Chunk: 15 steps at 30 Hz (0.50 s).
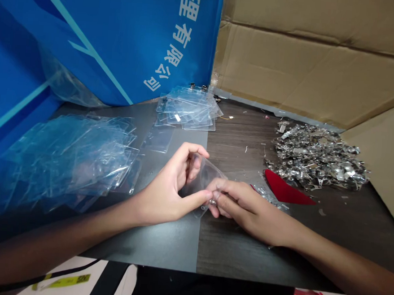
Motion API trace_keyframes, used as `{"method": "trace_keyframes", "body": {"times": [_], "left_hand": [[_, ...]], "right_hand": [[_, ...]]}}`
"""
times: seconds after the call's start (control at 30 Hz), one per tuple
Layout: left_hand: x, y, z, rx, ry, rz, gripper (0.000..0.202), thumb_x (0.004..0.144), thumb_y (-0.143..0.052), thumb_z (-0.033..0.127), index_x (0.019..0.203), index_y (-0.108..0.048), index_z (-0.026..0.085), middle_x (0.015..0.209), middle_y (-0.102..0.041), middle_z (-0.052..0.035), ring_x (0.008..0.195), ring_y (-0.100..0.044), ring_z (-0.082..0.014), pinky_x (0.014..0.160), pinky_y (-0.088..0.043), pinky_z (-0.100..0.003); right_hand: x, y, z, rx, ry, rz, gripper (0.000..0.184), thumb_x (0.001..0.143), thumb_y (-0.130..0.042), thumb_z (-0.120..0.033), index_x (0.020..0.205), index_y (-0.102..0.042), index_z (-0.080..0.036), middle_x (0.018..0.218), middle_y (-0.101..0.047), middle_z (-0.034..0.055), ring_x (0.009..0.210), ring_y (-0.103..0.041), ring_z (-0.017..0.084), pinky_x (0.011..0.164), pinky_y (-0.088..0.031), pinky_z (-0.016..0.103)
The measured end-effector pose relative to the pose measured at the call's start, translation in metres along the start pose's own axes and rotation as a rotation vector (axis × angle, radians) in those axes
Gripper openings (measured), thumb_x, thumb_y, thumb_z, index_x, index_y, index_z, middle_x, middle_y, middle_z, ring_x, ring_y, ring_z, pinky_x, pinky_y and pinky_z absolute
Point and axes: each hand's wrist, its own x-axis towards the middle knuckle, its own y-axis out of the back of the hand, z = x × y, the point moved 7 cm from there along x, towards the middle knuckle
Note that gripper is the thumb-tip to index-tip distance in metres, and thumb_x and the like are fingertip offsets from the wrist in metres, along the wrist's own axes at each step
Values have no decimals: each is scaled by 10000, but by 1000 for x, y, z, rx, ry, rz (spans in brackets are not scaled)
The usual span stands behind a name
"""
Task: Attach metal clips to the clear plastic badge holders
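Observation:
My left hand [169, 188] is curled round a clear plastic badge holder [203, 177], with the thumb along its near edge. My right hand [249, 209] pinches a small metal clip [212, 202] at that edge, close to the left thumb tip. The fingers partly hide the clip, so I cannot tell whether it is joined to the holder. To the left of my hands lies a big loose heap of clear badge holders [92, 144]. A pile of metal clips [317, 158] lies on the right, beyond my right hand.
A smaller stack of clear holders [189, 109] lies at the back, with a few clips behind it. A red triangular piece [288, 188] sits before the clip pile. Blue printed panels [124, 34] and cardboard walls [307, 65] enclose the dark tabletop [237, 253].

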Motion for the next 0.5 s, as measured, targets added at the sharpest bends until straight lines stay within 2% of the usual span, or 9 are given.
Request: {"method": "trace_keyframes", "body": {"times": [0.23, 0.37, 0.5], "left_hand": [[-3, 0, -1, 22, 29, 65, 579, 812, -925, 254, 1210, -505, 263, 984, -450, 7, 842, -451, -155, 730, -418, -305], [0, 3, -5, -46, 57, 66, 532, 852, -875, 234, 1218, -489, 258, 999, -445, 12, 819, -457, -133, 733, -440, -288], [0, 9, -14, -127, 141, 53, 513, 908, -840, 279, 1290, -499, 240, 1049, -477, 1, 835, -513, -122, 769, -487, -283]], "right_hand": [[2, -1, -2, -20, -11, -9, 431, 1188, -490, -458, 839, -589, -226, 763, -604, -17, 706, -530, 144, 704, -427, 289], [2, 3, 1, 27, -32, 31, 380, 1180, -529, -448, 906, -653, -214, 813, -632, -13, 738, -539, 143, 706, -420, 281], [2, 9, 2, 73, -39, 84, 318, 1166, -546, -400, 995, -723, -199, 793, -601, -24, 713, -508, 136, 670, -384, 282]]}}
